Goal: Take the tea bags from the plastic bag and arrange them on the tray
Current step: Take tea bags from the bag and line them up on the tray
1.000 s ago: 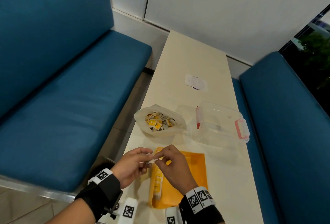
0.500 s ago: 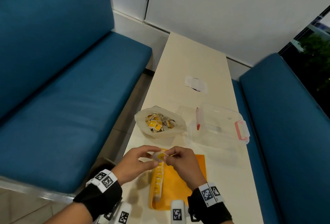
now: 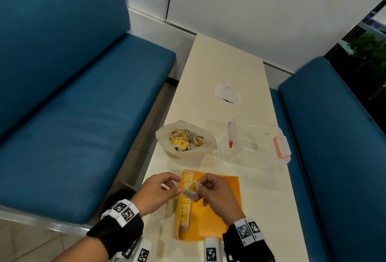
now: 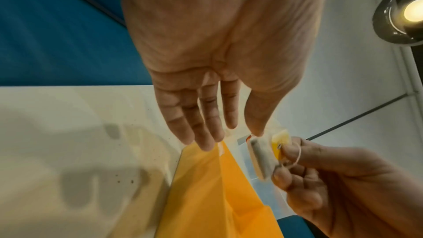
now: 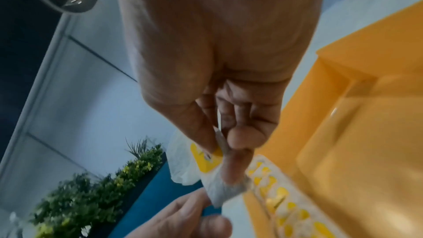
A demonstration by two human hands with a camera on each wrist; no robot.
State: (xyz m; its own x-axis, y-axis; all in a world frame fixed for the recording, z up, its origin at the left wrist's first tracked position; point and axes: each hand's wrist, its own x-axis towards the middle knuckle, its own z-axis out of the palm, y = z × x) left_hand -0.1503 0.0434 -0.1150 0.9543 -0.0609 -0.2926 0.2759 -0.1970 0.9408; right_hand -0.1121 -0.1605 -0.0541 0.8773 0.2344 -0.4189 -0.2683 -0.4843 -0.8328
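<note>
Both hands have lifted slightly: right hand (image 3: 217, 192) pinches a tea bag (image 3: 191, 190), left hand (image 3: 158, 190) loosely open beside it. One row lines the tray (image 3: 221, 209) beneath; the plastic bag (image 3: 186, 142) beyond stays well stocked.

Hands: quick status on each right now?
Left hand: open, fingers extended, thumb tip at the tea bag's edge; holds nothing.
Right hand: closed, pinching the tea bag and its yellow tag above the orange tray.
</note>
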